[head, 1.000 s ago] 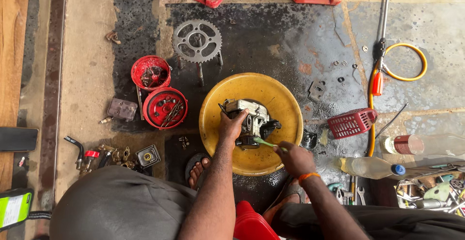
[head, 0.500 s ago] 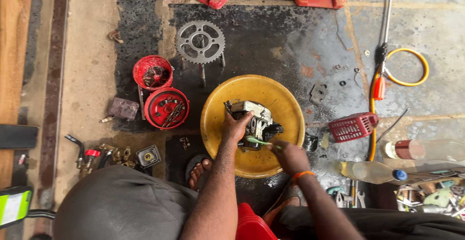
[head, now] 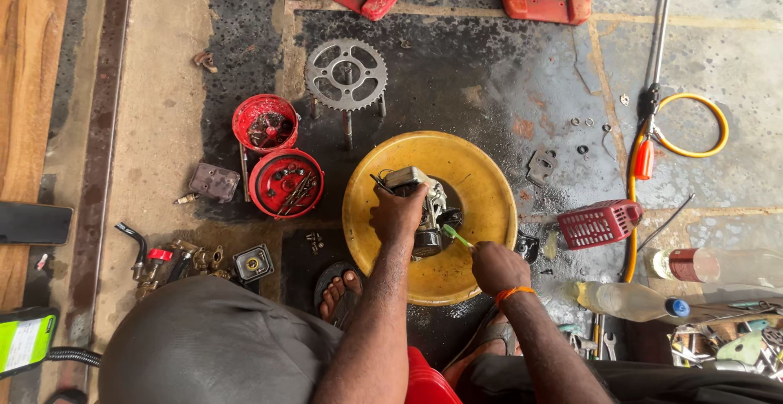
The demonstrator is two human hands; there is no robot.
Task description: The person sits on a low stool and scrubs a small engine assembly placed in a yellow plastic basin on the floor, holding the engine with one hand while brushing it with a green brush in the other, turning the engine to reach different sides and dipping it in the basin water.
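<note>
- Head view: left hand [head: 398, 215] clamped over a small grey engine part [head: 424, 204] that sits in the yellow basin [head: 489, 176]
- right hand [head: 497, 267] closed on a green brush [head: 457, 235], its tip touching the part
- risk, as I judge it: the oily part may twist under the left palm, or the basin tip onto the greasy floor [head: 506, 86], beside the red cover [head: 599, 223]

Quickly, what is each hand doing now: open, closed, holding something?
Left hand: closed on the small engine part in the yellow basin.
Right hand: closed on a green-handled brush.
</note>
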